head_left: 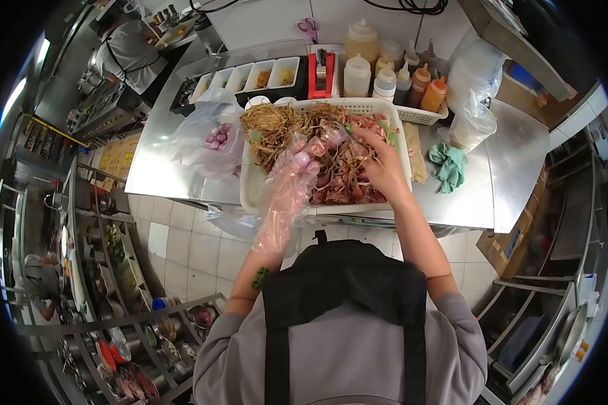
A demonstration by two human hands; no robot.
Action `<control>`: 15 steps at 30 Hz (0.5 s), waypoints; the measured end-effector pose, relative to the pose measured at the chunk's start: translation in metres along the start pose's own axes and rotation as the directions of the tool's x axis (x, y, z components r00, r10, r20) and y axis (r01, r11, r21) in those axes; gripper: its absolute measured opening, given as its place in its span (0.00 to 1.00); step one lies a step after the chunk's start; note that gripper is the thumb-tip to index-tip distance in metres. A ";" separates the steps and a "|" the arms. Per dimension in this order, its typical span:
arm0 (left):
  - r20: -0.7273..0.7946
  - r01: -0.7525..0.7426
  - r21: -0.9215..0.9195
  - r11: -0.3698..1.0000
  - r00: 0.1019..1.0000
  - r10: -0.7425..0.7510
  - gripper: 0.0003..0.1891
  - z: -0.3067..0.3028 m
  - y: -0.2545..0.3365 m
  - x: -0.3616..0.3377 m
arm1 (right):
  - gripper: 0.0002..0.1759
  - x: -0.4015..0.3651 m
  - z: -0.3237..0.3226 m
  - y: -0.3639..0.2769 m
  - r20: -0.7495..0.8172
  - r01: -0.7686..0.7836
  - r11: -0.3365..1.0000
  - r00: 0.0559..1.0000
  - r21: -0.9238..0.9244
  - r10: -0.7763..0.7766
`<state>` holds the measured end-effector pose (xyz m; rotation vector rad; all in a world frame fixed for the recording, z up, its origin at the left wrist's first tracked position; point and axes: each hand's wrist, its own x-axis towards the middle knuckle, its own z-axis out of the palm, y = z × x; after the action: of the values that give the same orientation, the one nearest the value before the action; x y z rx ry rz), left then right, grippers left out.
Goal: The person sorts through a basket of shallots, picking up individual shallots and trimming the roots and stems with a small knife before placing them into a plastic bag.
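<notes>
My left hand [302, 165], in a clear plastic glove that reaches up the forearm, is closed round a pinkish shallot [332, 135] over a white basket [250, 196]. My right hand [385, 165] is bare and reaches over the basket's right half, its fingers apart and bent above the peelings. A small green bit [349, 127] shows by its fingertips; I cannot make out what it is. Reddish shallot skins [344, 189] fill the front and right of the basket. A heap of dry, straw-coloured roots or stalks [270, 128] lies at its back left.
A clear bag of peeled shallots [216, 137] lies left of the basket. Sauce bottles [357, 75], a red-framed device [321, 74] and topping trays [260, 75] stand behind. At right are a green cloth [447, 165] and a bagged tub [473, 128]. Another person [132, 54] stands far left.
</notes>
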<state>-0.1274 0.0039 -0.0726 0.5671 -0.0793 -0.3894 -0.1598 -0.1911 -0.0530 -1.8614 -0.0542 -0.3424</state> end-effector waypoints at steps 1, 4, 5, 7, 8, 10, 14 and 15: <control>-0.003 -0.005 0.000 1.000 1.000 0.005 0.13 -0.005 0.000 0.001 | 0.20 -0.001 -0.001 0.003 0.005 0.002 1.000 1.000 0.002 -0.002; -0.009 -0.067 0.080 0.995 0.998 0.068 0.14 -0.013 0.006 0.004 | 0.24 -0.001 -0.005 0.006 0.066 0.048 0.990 0.997 -0.132 -0.040; -0.009 -0.076 0.098 0.992 0.997 0.077 0.14 -0.013 0.012 0.002 | 0.24 -0.001 -0.004 0.006 0.076 0.057 0.991 0.996 -0.122 -0.048; -0.013 -0.091 0.118 0.989 0.996 0.094 0.15 -0.004 0.022 -0.002 | 0.26 -0.003 -0.004 0.005 0.112 0.027 0.987 0.994 -0.161 -0.009; -0.037 -0.085 0.346 0.935 0.994 0.104 0.15 0.003 0.027 -0.003 | 0.26 -0.003 -0.002 0.013 0.100 0.068 0.980 0.994 -0.186 -0.050; -0.078 -0.070 0.562 0.824 0.988 0.137 0.15 0.010 0.033 -0.004 | 0.26 -0.002 -0.003 0.006 0.114 0.069 0.988 0.992 -0.141 -0.054; -0.035 -0.226 0.675 0.702 0.941 0.336 0.13 -0.008 0.054 0.006 | 0.24 -0.003 -0.006 -0.010 0.163 0.020 0.998 0.987 -0.065 -0.009; -0.026 -0.261 0.733 0.628 0.912 0.410 0.14 -0.007 0.073 0.008 | 0.22 -0.003 -0.007 -0.010 0.173 0.007 0.994 0.985 -0.107 0.012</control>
<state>-0.0943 0.0605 -0.0397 1.3552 -0.1539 0.1004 -0.1659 -0.1942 -0.0421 -1.9947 -0.1546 -0.1832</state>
